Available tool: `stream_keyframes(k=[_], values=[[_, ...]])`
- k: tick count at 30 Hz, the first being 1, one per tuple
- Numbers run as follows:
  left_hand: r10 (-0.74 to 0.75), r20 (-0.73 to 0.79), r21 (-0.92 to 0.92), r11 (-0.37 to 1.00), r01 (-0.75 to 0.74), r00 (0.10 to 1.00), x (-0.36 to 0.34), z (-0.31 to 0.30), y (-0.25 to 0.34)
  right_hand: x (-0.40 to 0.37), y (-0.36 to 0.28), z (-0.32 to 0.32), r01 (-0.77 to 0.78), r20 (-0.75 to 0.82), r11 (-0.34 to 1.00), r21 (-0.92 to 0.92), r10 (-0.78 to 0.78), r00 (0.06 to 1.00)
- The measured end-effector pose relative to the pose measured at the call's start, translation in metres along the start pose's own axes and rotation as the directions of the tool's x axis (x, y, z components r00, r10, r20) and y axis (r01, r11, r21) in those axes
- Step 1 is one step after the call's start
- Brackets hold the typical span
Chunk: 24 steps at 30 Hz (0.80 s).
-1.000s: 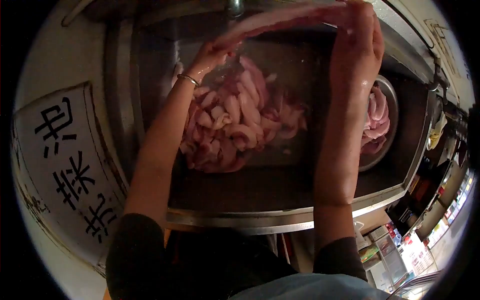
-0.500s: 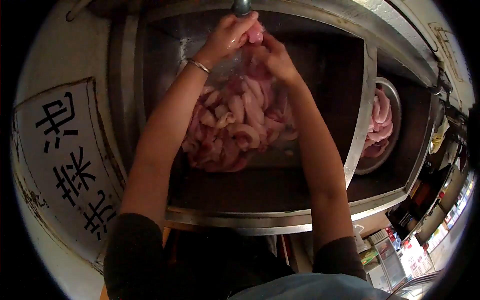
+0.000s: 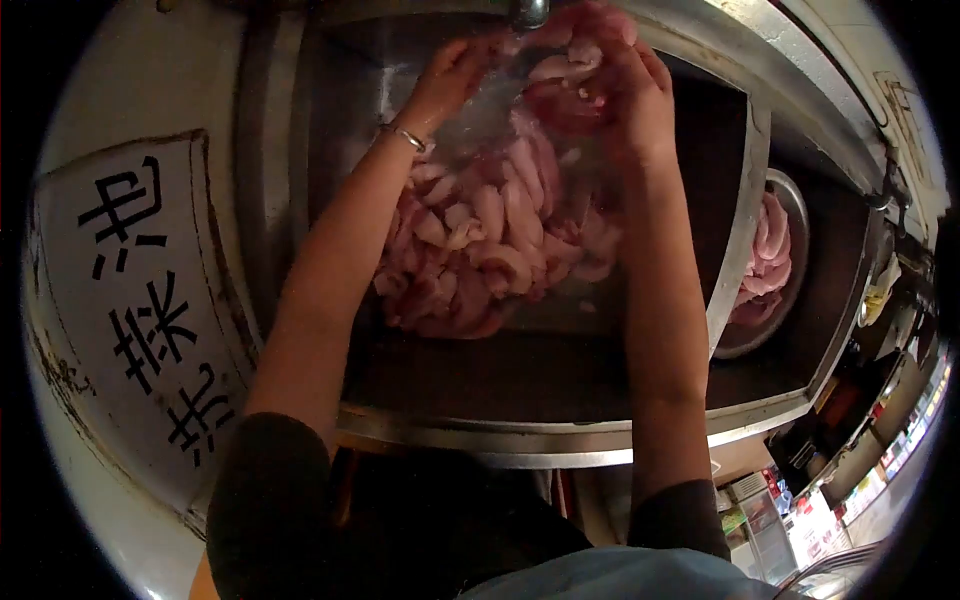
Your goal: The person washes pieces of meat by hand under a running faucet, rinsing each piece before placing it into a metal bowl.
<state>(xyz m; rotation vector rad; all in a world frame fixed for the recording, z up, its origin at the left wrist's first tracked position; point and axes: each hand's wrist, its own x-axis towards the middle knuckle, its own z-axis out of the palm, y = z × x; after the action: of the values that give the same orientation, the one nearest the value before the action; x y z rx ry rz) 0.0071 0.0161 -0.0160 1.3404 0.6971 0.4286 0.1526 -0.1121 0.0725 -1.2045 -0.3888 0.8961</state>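
Under the tap (image 3: pixel 530 12), a floppy piece of raw pink meat (image 3: pixel 575 100) hangs at the far side of the metal sink (image 3: pixel 560 400). My right hand (image 3: pixel 648 105) is closed around its right side, fingers curled at the top. My left hand (image 3: pixel 450 80), with a bracelet at the wrist, pinches toward the meat's left end; its fingertips are blurred. Below both hands lies a heap of raw meat pieces (image 3: pixel 490 235), pale pink and wet, in the sink.
A second basin to the right holds a round metal bowl (image 3: pixel 797 225) with more raw meat (image 3: pixel 768 260). A metal divider (image 3: pixel 738 230) separates the basins. On the left wall is a white sign (image 3: pixel 130 300) with black characters. Shelves with goods stand at lower right.
My right hand has moved right and upward, spreading the meat out from the tap. My left hand has shifted slightly down, apart from the right. The view has shifted a little.
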Motion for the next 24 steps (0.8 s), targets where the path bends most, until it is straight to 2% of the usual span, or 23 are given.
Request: stream_keyframes(k=[1, 2, 3, 4, 5, 6, 7, 8, 9, 10, 11, 13, 14, 15, 16, 17, 18, 19, 20, 21, 22, 23, 24], values=[[-0.11, -0.013, -0.111, 0.988, 0.108, 0.994, 0.001, -0.006, -0.005, 0.0, -0.002, 0.002, 0.006, -0.009, 0.999, -0.039, -0.006, 1.0], [-0.112, -0.014, -0.113, 0.988, 0.109, 0.994, 0.0, -0.011, -0.011, -0.001, -0.004, 0.004, 0.01, -0.019, 0.997, -0.078, -0.011, 1.0], [-0.09, 0.036, -0.261, 0.961, 0.096, 0.995, -0.001, -0.015, -0.017, -0.002, -0.006, 0.006, 0.007, -0.018, 0.997, -0.079, -0.009, 1.0], [-0.061, 0.08, -0.402, 0.911, 0.088, 0.995, -0.002, -0.017, -0.017, -0.004, -0.008, 0.008, -0.121, 0.082, 0.973, -0.199, 0.139, 0.987], [-0.067, 0.075, -0.399, 0.912, 0.091, 0.995, -0.003, -0.016, -0.019, -0.006, -0.009, 0.009, -0.23, 0.163, 0.917, -0.325, 0.294, 0.942], [-0.057, -0.029, -0.226, 0.973, 0.049, 0.998, -0.003, -0.013, -0.021, -0.006, 0.0, 0.015, -0.233, 0.168, 0.918, -0.322, 0.298, 0.94], [-0.029, -0.127, -0.041, 0.999, 0.024, 0.991, -0.004, -0.013, -0.022, -0.006, 0.014, 0.023, -0.103, 0.229, 0.927, -0.36, 0.195, 0.954], [-0.032, -0.127, -0.038, 0.999, 0.027, 0.991, -0.004, -0.017, -0.032, -0.004, 0.021, 0.027, 0.029, 0.292, 0.921, -0.388, 0.093, 0.952], [0.082, -0.076, 0.326, 0.944, -0.052, 0.994, -0.009, -0.025, -0.042, 0.0, 0.023, 0.027, -0.005, 0.361, 0.921, -0.389, 0.158, 0.919], [0.171, 0.016, 0.642, 0.754, -0.141, 0.985, -0.015, -0.035, -0.057, 0.003, 0.026, 0.029, -0.004, 0.36, 0.923, -0.385, 0.154, 0.92], [0.174, 0.021, 0.645, 0.75, -0.146, 0.985, -0.024, -0.051, -0.08, 0.006, 0.03, 0.03, -0.04, 0.384, 0.938, -0.346, 0.18, 0.905], [0.094, 0.129, 0.935, 0.32, -0.153, 0.987, -0.043, -0.08, -0.12, 0.007, 0.025, 0.032, -0.073, 0.409, 0.95, -0.305, 0.199, 0.891], [0.097, 0.132, 0.934, 0.32, -0.157, 0.986, -0.047, -0.076, -0.113, 0.001, 0.016, 0.033, -0.11, 0.319, 0.96, -0.256, 0.191, 0.928], [-0.028, 0.07, 0.97, 0.235, -0.061, 0.997, -0.054, -0.07, -0.107, -0.007, 0.006, 0.032, -0.144, 0.221, 0.968, -0.205, 0.189, 0.957], [-0.146, 0.001, 0.99, 0.141, 0.02, 0.989, -0.056, -0.061, -0.098, -0.015, -0.003, 0.026, -0.141, 0.209, 0.967, -0.214, 0.187, 0.96], [-0.322, -0.105, 0.967, 0.188, 0.172, 0.941, -0.051, -0.046, -0.082, -0.024, -0.014, 0.015, -0.074, 0.17, 0.964, -0.255, 0.12, 0.978], [-0.322, -0.093, 0.966, 0.2, 0.164, 0.942, -0.05, -0.038, -0.075, -0.034, -0.027, 0.005, -0.007, 0.134, 0.954, -0.3, 0.049, 0.99], [-0.292, -0.062, 0.827, 0.52, 0.212, 0.955, -0.05, -0.032, -0.071, -0.049, -0.045, -0.004, -0.021, 0.066, 0.955, -0.295, 0.043, 0.997], [-0.259, -0.046, 0.589, 0.773, 0.236, 0.965, -0.052, -0.029, -0.067, -0.065, -0.065, -0.014, -0.039, -0.001, 0.958, -0.284, 0.041, 0.999], [-0.266, -0.042, 0.587, 0.773, 0.24, 0.963, -0.055, -0.025, -0.064, -0.081, -0.081, -0.029, -0.055, -0.119, 0.975, -0.217, 0.029, 0.992], [-0.026, -0.078, 0.625, 0.778, 0.069, 0.997, -0.061, -0.02, -0.061, -0.096, -0.097, -0.043, -0.071, -0.234, 0.987, -0.145, 0.036, 0.972], [0.214, -0.098, 0.667, 0.739, -0.095, 0.972, -0.072, -0.016, -0.061, -0.11, -0.123, -0.047, -0.111, -0.231, 0.965, -0.239, 0.054, 0.972], [0.197, -0.1, 0.665, 0.743, -0.082, 0.975, -0.088, -0.017, -0.061, -0.121, -0.145, -0.053, -0.145, -0.225, 0.932, -0.333, 0.07, 0.972]])
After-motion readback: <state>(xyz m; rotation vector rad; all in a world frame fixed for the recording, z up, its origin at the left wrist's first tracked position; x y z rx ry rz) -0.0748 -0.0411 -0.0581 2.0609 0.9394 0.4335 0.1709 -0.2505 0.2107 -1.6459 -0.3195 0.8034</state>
